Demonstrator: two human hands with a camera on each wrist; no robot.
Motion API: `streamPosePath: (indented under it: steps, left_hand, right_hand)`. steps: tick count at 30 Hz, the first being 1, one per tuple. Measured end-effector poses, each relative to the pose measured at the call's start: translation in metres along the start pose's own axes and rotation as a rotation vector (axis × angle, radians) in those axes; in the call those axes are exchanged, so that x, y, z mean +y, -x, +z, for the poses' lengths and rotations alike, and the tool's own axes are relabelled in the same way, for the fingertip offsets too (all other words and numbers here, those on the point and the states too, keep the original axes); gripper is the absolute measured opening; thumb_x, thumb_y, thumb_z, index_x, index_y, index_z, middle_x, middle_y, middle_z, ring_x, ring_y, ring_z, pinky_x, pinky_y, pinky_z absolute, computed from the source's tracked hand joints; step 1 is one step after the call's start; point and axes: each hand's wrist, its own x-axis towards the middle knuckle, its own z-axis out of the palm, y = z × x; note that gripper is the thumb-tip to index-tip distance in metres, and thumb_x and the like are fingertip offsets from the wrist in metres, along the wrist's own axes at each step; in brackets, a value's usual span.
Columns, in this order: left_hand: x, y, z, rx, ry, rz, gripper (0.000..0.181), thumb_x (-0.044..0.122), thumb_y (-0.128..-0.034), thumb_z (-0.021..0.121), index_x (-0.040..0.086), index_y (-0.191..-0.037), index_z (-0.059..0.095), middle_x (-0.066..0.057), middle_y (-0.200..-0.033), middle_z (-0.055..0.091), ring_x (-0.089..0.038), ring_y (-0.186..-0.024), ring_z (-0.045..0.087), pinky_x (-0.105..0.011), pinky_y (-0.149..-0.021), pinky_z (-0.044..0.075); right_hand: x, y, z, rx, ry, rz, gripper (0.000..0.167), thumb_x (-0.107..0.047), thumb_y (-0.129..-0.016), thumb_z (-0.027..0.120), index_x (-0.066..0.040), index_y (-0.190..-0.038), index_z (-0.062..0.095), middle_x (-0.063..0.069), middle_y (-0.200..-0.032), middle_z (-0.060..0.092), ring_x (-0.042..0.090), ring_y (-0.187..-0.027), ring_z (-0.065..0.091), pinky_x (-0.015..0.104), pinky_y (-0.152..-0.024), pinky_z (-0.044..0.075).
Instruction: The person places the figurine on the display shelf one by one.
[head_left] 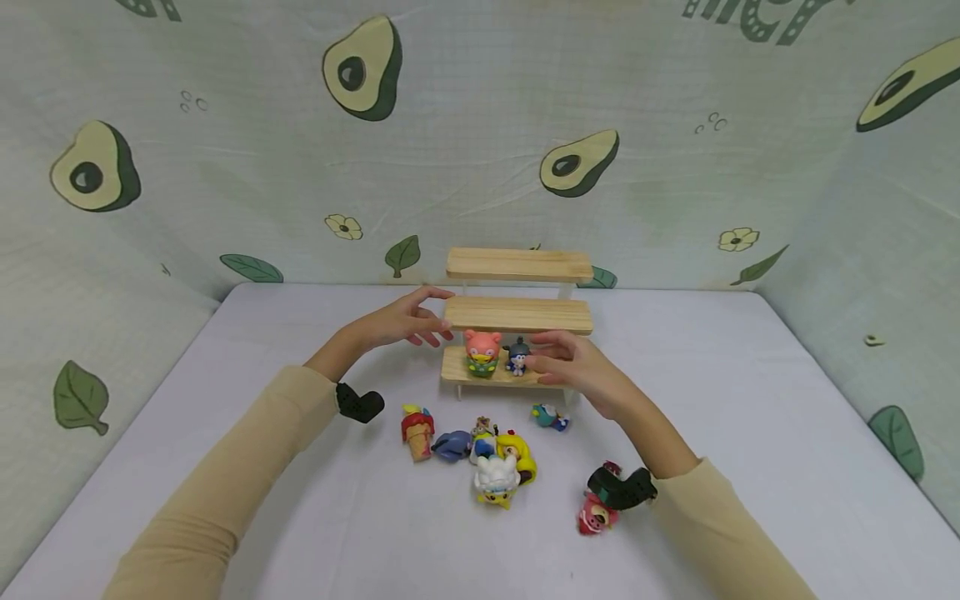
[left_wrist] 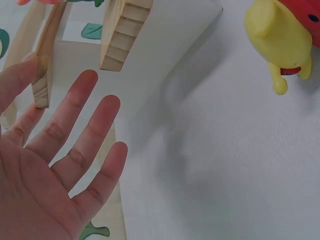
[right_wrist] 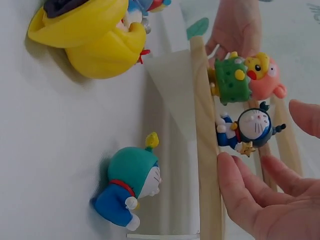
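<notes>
Right grip [head_left: 581, 371] is released, nothing held: thumb well clear of the whiskered figure [head_left: 517, 357], fingertips just beside the star it carries; can't tell if they touch. The figure is upright on the bottom plank [head_left: 453, 367], just right of the pink figure [head_left: 482, 354]. Left grip [head_left: 405, 318] is at the left end of the middle plank [head_left: 517, 315], thumb and index on either side, other fingers spread; can't tell whether it squeezes. My read of the step in hand: settling the figure on its plank. Work low, by the feet; the large head probably makes it top-heavy, so a knock up there could tip it. Nudge with fingertips, check the base sits flat, then draw the right hand straight out toward the body. Going sideways risks bumping the pink figure; lifting risks the middle plank. Keep any left-hand bracing light so the rack doesn't shift. Looks: small, smooth, likely hard plastic; white whiskered face, dark hat with a topknot, blue outfit with white at the front, gold star at one side. Turquoise-hooded figure [head_left: 550, 417] lies on the counter [head_left: 322, 517] in front of the rack, well apart from the right fingertips.
</notes>
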Motion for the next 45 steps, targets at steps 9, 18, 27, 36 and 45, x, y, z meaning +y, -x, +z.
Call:
streamPosePath:
  steps: [9, 18, 27, 36, 45]
  left_hand:
    - [0.001, 0.0, 0.0, -0.002, 0.001, -0.001, 0.057, 0.03, -0.0951, 0.052, 0.018, -0.143, 0.024, -0.02, -0.119, 0.062, -0.037, -0.105, 0.061, -0.044, -0.086, 0.046]
    - [-0.001, -0.001, 0.0, 0.008, -0.006, -0.008, 0.056, 0.029, -0.0954, 0.052, 0.018, -0.143, 0.025, -0.019, -0.118, 0.063, -0.032, -0.101, 0.064, -0.039, -0.083, 0.046]
    - [0.0, 0.0, 0.001, 0.009, -0.005, -0.006, 0.055, 0.028, -0.0956, 0.051, 0.017, -0.142, 0.025, -0.019, -0.117, 0.063, -0.031, -0.1, 0.064, -0.039, -0.083, 0.046]
    - [0.0, 0.0, 0.001, 0.01, -0.017, -0.006, 0.056, 0.028, -0.0954, 0.052, 0.017, -0.143, 0.025, -0.02, -0.118, 0.063, -0.031, -0.1, 0.064, -0.039, -0.083, 0.047]
    - [0.0, -0.001, 0.0, 0.006, -0.005, -0.007, 0.055, 0.027, -0.0952, 0.052, 0.018, -0.142, 0.025, -0.02, -0.118, 0.062, -0.032, -0.1, 0.063, -0.039, -0.082, 0.046]
  right_hand:
    - [0.004, 0.026, 0.0, -0.004, -0.085, -0.026, 0.063, -0.027, -0.092, 0.058, -0.002, -0.142, 0.028, 0.023, -0.138, 0.042, 0.035, -0.121, 0.048, 0.045, -0.098, 0.044]
    - [-0.002, 0.06, -0.004, -0.004, 0.063, -0.036, 0.051, -0.029, -0.091, 0.06, -0.002, -0.131, 0.044, 0.016, -0.132, 0.052, 0.027, -0.121, 0.051, 0.043, -0.101, 0.041]
    - [0.014, 0.082, -0.012, -0.156, 0.154, -0.034, 0.046, -0.028, -0.089, 0.062, 0.002, -0.123, 0.051, 0.02, -0.121, 0.057, 0.028, -0.11, 0.056, 0.026, -0.085, 0.051]
    - [0.035, 0.086, -0.025, -0.31, 0.238, -0.014, 0.034, -0.021, -0.088, 0.064, -0.002, -0.116, 0.057, 0.015, -0.118, 0.061, 0.033, -0.111, 0.055, 0.016, -0.083, 0.047]
    - [0.052, 0.083, -0.034, -0.391, 0.269, -0.001, 0.035, -0.019, -0.086, 0.065, -0.002, -0.116, 0.058, 0.011, -0.113, 0.062, 0.024, -0.1, 0.056, 0.019, -0.079, 0.047]
